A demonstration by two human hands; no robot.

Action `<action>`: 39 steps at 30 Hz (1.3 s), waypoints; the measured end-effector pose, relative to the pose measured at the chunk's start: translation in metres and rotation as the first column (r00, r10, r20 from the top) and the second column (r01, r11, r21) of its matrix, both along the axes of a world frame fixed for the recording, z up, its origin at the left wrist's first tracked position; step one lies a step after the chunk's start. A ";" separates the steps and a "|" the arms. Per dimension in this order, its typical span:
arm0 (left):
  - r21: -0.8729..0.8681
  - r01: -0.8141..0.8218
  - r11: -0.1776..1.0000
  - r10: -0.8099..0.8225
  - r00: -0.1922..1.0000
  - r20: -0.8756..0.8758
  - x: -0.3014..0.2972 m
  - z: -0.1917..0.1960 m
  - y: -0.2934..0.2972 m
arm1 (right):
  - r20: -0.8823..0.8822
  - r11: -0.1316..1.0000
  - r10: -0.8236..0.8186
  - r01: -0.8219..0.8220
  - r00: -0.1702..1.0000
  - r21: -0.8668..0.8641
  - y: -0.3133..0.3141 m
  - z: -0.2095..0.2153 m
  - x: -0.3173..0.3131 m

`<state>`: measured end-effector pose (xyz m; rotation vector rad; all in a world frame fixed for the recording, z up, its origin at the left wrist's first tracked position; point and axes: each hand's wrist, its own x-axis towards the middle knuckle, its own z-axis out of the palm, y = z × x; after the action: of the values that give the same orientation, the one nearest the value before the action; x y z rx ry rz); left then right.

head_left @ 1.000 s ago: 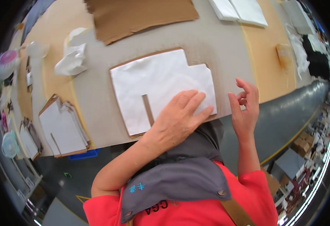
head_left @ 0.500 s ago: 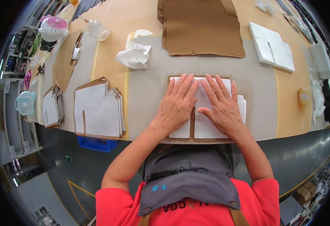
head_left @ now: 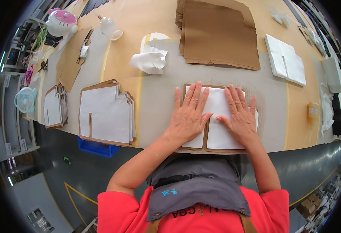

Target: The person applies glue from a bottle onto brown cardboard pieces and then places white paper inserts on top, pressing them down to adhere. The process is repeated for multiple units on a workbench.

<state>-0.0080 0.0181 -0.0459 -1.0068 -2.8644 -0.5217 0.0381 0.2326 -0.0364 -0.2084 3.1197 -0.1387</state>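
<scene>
Head view: white slotted sheet (head_left: pixel 216 101), one, directly beneath the hands, laid on brown panel (head_left: pixel 206 138). Left hand (head_left: pixel 188 119) and right hand (head_left: pixel 240 121): flat, spread, palms down on sheet. Beyond hands: brown sheet stack (head_left: pixel 220 37). Left of hands: white-faced panel pile (head_left: pixel 106 112).

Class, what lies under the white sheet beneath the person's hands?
Brown material shows along edges of the white sheet and through its slot; the rest underneath is covered.

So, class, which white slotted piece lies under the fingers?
The white piece between the brown-edged stacks and the all-white slotted pile; only it has fingers over it.
</scene>
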 end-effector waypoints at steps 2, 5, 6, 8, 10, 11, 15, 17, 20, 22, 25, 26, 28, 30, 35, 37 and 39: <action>-0.011 -0.029 1.000 0.029 1.000 -0.002 0.000 -0.005 -0.003 | -0.001 0.999 -0.040 0.040 0.999 0.022 0.006 -0.001 0.003; -0.090 -0.059 0.994 0.058 0.998 -0.017 -0.005 0.001 -0.004 | -0.015 0.993 -0.093 0.094 0.996 0.070 0.021 0.002 -0.005; -0.088 -0.066 0.994 0.066 0.998 -0.003 -0.001 0.003 -0.008 | -0.039 0.991 -0.096 0.099 0.995 0.084 0.022 0.004 0.000; -0.085 -0.079 0.993 0.081 0.997 0.016 0.007 0.009 -0.021 | -0.094 0.988 -0.101 0.112 0.990 0.110 0.024 0.010 0.010; -0.116 0.030 0.993 -0.028 0.999 0.024 0.021 0.011 -0.030 | -0.072 0.998 -0.035 0.038 0.997 0.051 0.007 0.020 0.027; -0.130 0.079 0.988 -0.077 0.997 0.024 0.025 0.014 -0.033 | -0.068 1.000 0.005 -0.003 0.998 0.021 0.001 0.025 0.032; -0.124 0.041 0.991 -0.035 0.998 0.051 0.035 0.009 -0.034 | 0.034 0.997 -0.025 0.023 0.999 0.076 -0.005 0.013 0.044; -0.101 0.008 0.995 -0.008 1.000 0.003 0.034 0.015 -0.034 | -0.015 0.998 0.002 -0.001 1.000 0.058 -0.010 0.029 0.049; -0.150 0.084 0.985 -0.076 0.995 0.059 0.043 0.007 -0.036 | -0.020 0.999 0.024 -0.024 1.000 0.036 -0.011 0.010 0.054; -0.132 0.064 0.989 -0.056 0.996 0.063 0.042 0.009 -0.035 | -0.015 1.000 0.015 -0.015 1.000 0.011 -0.008 0.006 0.050; -0.102 0.022 0.995 -0.019 0.999 0.033 0.029 0.019 -0.023 | -0.041 0.998 -0.001 -0.001 0.999 -0.069 -0.012 0.026 0.035; -0.083 0.020 0.996 -0.019 1.000 0.013 0.019 0.022 -0.014 | -0.069 0.998 -0.004 -0.001 0.998 -0.068 -0.016 0.025 0.025; -0.089 0.049 0.995 -0.055 0.996 -0.064 0.001 0.010 0.004 | -0.126 0.998 0.001 -0.009 0.992 -0.062 -0.020 0.011 0.003; -0.092 0.030 0.995 -0.037 0.997 -0.070 -0.008 -0.005 0.010 | -0.073 0.998 -0.035 0.031 0.997 -0.057 -0.014 -0.005 -0.006; -0.059 -0.134 0.989 0.134 0.991 -0.015 -0.005 -0.008 -0.014 | -0.067 0.988 -0.156 0.156 0.986 0.001 0.014 0.006 0.009; -0.100 -0.091 0.991 0.094 0.995 0.025 0.002 -0.007 -0.021 | -0.069 0.990 -0.135 0.132 0.988 -0.042 0.010 0.018 0.020; -0.075 -0.059 0.995 0.060 0.998 0.016 0.005 -0.006 -0.024 | 0.070 0.991 -0.134 0.133 0.988 0.015 0.013 0.010 0.025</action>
<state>-0.0032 -0.0063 -0.0520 -0.9284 -2.9398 -0.4251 0.0631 0.2457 -0.0260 0.0064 3.0618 -0.1275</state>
